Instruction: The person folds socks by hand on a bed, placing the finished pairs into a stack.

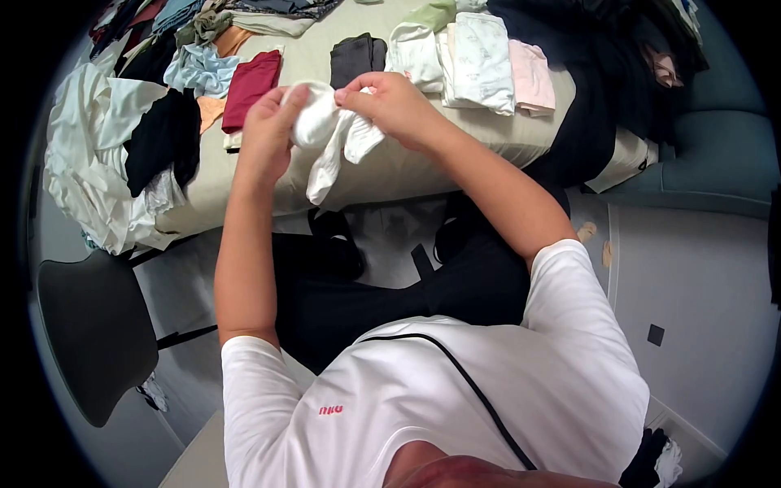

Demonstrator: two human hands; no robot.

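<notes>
A small white garment, with two narrow ends hanging down, is held up between my hands above the front edge of the cloth-covered surface. My left hand is closed on its left side. On its upper right side, my right hand pinches the cloth with thumb and fingers. Just behind my left hand lies a folded red cloth. A folded dark grey cloth lies beyond my right hand.
White folded clothes and a pink one lie to the right. Loose white and black clothes heap at the left. A dark chair stands lower left, a dark green sofa at the right.
</notes>
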